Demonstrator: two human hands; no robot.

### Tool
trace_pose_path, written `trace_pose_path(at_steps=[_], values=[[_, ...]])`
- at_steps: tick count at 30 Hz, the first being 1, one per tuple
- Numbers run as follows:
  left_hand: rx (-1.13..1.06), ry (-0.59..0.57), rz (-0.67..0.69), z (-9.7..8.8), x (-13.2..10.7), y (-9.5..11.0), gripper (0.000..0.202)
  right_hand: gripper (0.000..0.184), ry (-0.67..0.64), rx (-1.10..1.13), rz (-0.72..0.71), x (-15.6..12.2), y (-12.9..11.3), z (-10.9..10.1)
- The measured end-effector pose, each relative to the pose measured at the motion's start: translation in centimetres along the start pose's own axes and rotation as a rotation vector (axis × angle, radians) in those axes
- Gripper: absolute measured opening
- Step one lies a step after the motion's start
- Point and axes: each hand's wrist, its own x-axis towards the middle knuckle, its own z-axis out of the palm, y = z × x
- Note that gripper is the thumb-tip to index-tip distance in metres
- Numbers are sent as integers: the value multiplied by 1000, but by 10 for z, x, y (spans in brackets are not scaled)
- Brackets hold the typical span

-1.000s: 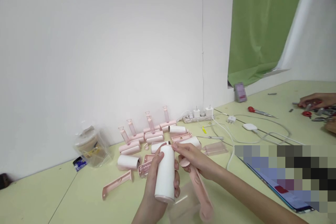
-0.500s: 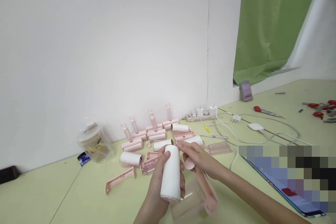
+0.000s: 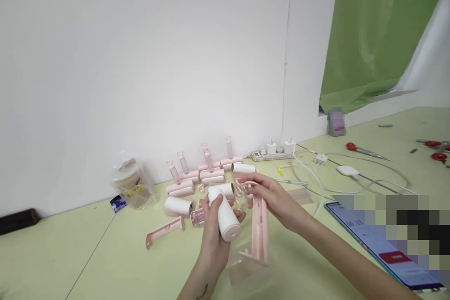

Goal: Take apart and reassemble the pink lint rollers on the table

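My left hand [image 3: 213, 239] is closed around a white lint roll [image 3: 225, 216], held tilted with its pink end cap toward me. My right hand [image 3: 277, 201] grips the top of a pink roller handle [image 3: 259, 229] that hangs almost upright just right of the roll. Roll and handle are close together but apart. Under both hands lies a clear plastic cover [image 3: 246, 267] on the pale green table [image 3: 105, 267].
Behind my hands lie several pink handles and white rolls [image 3: 206, 180], and a loose pink handle [image 3: 164, 232]. A clear bag [image 3: 133, 190] sits left. A power strip [image 3: 274, 152], white cables [image 3: 316, 168], red-handled scissors [image 3: 365, 150] and a phone [image 3: 386, 248] lie to the right.
My right hand has swung the pink handle from slanted to nearly upright. The left hand has tilted the white roll, cap toward me. Another person's hands at far right have left the view.
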Motion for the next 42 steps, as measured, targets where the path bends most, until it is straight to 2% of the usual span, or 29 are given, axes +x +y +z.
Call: trace_pose_path(at_steps=[3,6,11,15,21,24,29,32,34,37,40,42], values=[[66,-10,-41,5,-7,-7,32,25,104,-153,-124,2,14,9],[140,-39,-95,8,-12,-9,34,29,171,-174,-146,1,22,14],[216,-141,-146,8,-17,-4,39,27,150,-184,-162,-3,18,13],[253,-136,-179,9,-21,1,49,26,171,-203,-203,-3,19,12],[257,-176,-168,8,-23,0,58,25,193,-247,-263,-5,24,14],[242,-212,-156,8,-24,-1,52,27,226,-291,-294,-5,25,14],[205,-263,-135,12,-30,0,46,30,234,-307,-269,-6,28,13],[216,-297,-109,13,-31,0,52,34,262,-359,-280,-7,30,15],[235,-359,-112,11,-31,2,64,35,274,-394,-283,-8,29,15],[335,-451,-144,8,-31,8,82,31,222,-488,-320,-11,20,13],[508,-428,-141,0,-37,12,87,28,38,-695,-349,-22,5,5],[658,-402,-127,-11,-44,7,85,21,-111,-887,-278,-37,-1,0]])
